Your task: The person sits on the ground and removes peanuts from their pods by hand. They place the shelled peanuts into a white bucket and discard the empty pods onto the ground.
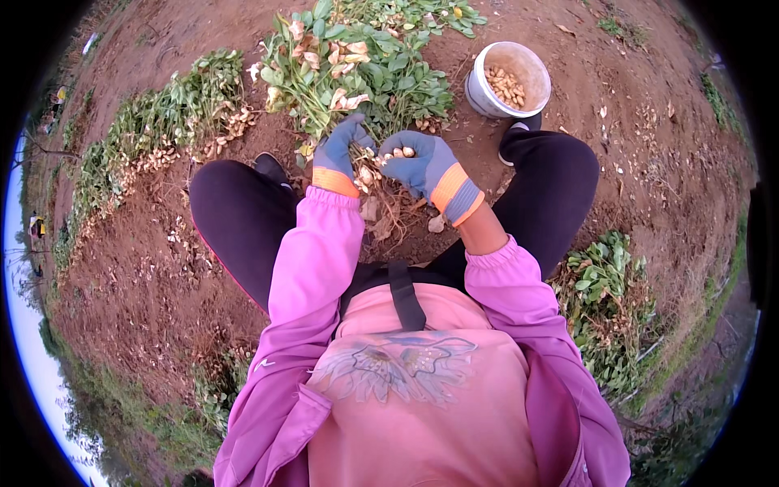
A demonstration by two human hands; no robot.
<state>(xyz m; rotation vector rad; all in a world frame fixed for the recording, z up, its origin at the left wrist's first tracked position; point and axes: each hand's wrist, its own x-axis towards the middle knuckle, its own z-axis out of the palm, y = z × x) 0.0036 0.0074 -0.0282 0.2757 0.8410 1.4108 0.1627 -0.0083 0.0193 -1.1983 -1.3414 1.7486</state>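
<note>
Both hands wear blue-grey work gloves with orange cuffs and meet between my spread knees. My left hand (342, 149) is closed around the stems of a peanut plant (316, 112), whose leafy top points away from me. Several picked peanut pods (398, 152) show in the curled fingers of my right hand (420, 161). Just below and between the hands hangs a cluster of peanuts (366, 176). Thin dry roots (392, 216) lie on the soil beneath.
A white plastic bucket (478, 91), partly filled with peanuts (505, 87), stands by my right foot. A row of uprooted peanut plants (158, 122) stretches along the left. More green plants (599, 274) lie beside my right thigh. Reddish bare soil (614, 158) surrounds me.
</note>
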